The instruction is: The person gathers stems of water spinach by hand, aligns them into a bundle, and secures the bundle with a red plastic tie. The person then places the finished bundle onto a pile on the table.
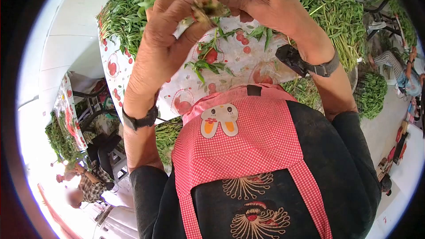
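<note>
My left hand (170, 31) is raised over the table, its fingers closed around a small bunch of leafy stems (204, 12). The stem ends point toward my right hand, and blurred green leaves show beyond my left fingers. A thin red bit shows at the stems, too small to name. Just right of the bunch, my right hand (261, 2) has thumb and fingers pinched together; whatever is between them is hidden. Below the hands, loose leafy sprigs (208, 67) lie on the cherry-patterned tablecloth (177, 97).
Large heaps of leafy greens lie at the table's left (124, 22) and right (336, 17). More greens (371, 95) stand on the floor at right. At lower left, a person in a checked shirt (95, 186) is near another table (71, 110). Another person (400, 68) is at far right.
</note>
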Motion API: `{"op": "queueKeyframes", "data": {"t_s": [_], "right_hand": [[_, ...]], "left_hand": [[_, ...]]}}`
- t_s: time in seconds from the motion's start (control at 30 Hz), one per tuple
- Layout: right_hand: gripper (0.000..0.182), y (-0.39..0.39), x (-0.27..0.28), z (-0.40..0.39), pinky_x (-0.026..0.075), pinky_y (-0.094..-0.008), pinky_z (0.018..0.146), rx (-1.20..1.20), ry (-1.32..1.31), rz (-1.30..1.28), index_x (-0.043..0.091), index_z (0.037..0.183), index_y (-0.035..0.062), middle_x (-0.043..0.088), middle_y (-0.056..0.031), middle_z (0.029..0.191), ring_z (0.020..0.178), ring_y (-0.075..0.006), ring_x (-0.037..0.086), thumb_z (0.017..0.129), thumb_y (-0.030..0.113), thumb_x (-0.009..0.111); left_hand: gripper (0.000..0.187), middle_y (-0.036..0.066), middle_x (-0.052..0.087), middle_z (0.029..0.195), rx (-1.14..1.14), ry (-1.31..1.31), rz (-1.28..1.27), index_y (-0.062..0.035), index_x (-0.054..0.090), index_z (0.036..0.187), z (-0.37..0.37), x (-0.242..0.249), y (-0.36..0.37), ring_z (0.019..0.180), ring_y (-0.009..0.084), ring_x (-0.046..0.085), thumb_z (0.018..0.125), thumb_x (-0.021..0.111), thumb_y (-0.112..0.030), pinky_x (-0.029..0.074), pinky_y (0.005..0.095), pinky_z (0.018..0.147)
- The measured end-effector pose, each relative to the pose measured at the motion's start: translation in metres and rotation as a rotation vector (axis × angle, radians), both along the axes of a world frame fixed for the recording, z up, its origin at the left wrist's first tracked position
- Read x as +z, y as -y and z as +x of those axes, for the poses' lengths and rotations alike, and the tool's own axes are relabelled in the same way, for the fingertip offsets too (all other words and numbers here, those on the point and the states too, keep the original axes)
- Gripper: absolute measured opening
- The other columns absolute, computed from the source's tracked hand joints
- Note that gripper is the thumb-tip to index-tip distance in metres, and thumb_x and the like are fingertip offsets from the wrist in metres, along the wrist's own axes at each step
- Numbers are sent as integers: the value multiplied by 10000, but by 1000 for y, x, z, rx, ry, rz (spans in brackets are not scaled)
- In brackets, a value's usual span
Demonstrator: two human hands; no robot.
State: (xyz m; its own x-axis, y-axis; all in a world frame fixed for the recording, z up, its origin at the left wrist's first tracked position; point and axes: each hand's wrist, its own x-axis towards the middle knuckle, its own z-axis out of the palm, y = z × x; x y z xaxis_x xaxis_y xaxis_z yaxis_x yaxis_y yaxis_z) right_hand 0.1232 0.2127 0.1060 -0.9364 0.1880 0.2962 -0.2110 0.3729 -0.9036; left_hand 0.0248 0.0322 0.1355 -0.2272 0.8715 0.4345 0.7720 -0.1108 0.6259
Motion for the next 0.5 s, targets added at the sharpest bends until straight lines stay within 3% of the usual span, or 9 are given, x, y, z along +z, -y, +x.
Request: {"op": "queueKeyframes", "data": {"t_s": [0.03,0.1,0.13,0.17,0.27,0.33,0.37,0.47,0.5], "right_hand": [[133,-2,0,1,420,-222,457,-39,-110,132,701,927,82,583,-20,556,482,-55,533,849,175,645],[139,-2,-17,8,425,-236,470,-35,-32,103,694,920,82,590,-53,574,485,-73,543,826,178,658],[147,-1,-36,8,427,-238,472,-30,18,206,690,914,76,591,-60,578,495,-75,553,826,189,659],[156,-1,-56,9,429,-240,473,-26,68,309,686,909,71,591,-66,583,506,-77,564,826,201,661],[158,4,-106,18,461,-221,498,79,339,255,678,927,44,626,-5,648,566,-78,589,890,184,612],[207,11,-122,28,485,-236,530,57,649,-177,659,1007,33,649,-28,724,603,-100,606,898,200,600],[207,14,-126,35,485,-236,530,58,663,-183,659,1007,33,649,-28,724,603,-100,606,898,200,600],[328,9,-135,52,506,-238,589,-149,523,-691,582,1161,23,649,-74,925,737,-107,608,906,229,588],[328,5,-140,59,506,-238,589,-151,527,-688,582,1161,23,649,-74,925,737,-107,608,906,229,588]], "left_hand": [[253,67,514,1213,0,2,1,-56,599,1091,3,-5,-1,1097,182,501,847,569,0,390,297,944],[441,77,539,1202,82,-112,-37,-106,615,1077,13,-30,-1,1087,265,500,677,684,66,453,339,897],[518,64,556,1186,116,-100,-67,-128,620,1075,20,-49,2,1080,276,501,617,675,108,458,362,906],[514,73,564,1163,138,-38,-80,-117,618,1069,23,-78,4,1070,287,505,609,671,107,459,371,909],[518,104,555,1150,48,-64,-73,-86,584,1102,25,-164,14,1065,325,517,618,669,78,471,402,892],[524,104,550,1156,60,-83,-65,-84,582,1105,36,-172,16,1069,325,516,615,667,82,474,405,889],[530,103,545,1162,74,-107,-61,-81,580,1107,42,-174,19,1074,326,516,612,666,85,477,408,885],[540,93,538,1177,100,-89,-54,-103,585,1114,45,-177,22,1084,324,513,613,667,80,488,404,876],[538,90,538,1182,108,-100,-48,-111,588,1113,46,-180,23,1084,324,514,616,666,77,491,402,874]]}}
